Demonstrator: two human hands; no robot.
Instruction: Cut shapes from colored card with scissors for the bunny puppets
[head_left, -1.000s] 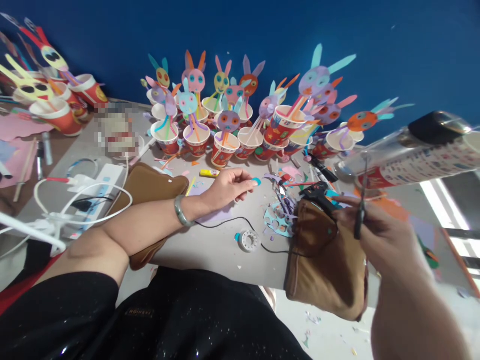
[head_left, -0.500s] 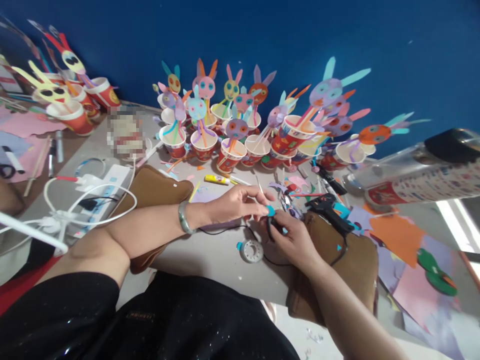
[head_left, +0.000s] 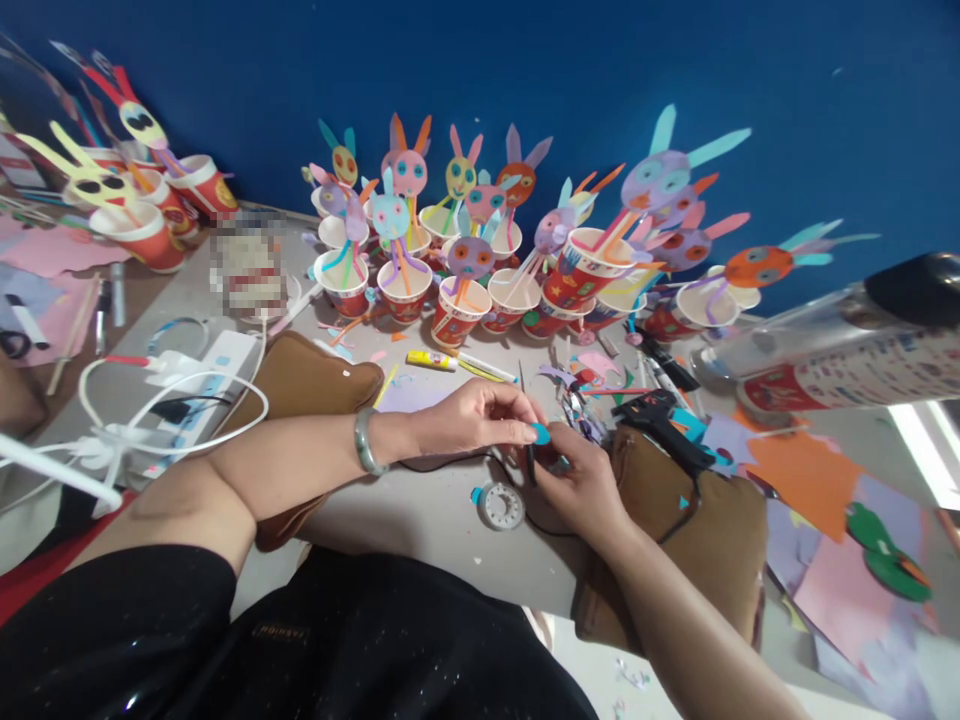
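Pinching a small blue paper piece [head_left: 541, 434] in the left hand [head_left: 480, 415], mid-scene, by its left side, apparently to leave the right edge free; gripping what look like black-handled scissors [head_left: 531, 466] close by in the right hand [head_left: 583, 482].

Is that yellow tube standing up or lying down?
Lying down: the yellow tube stretches lengthwise along the table, beyond the left hand, with its long side showing.
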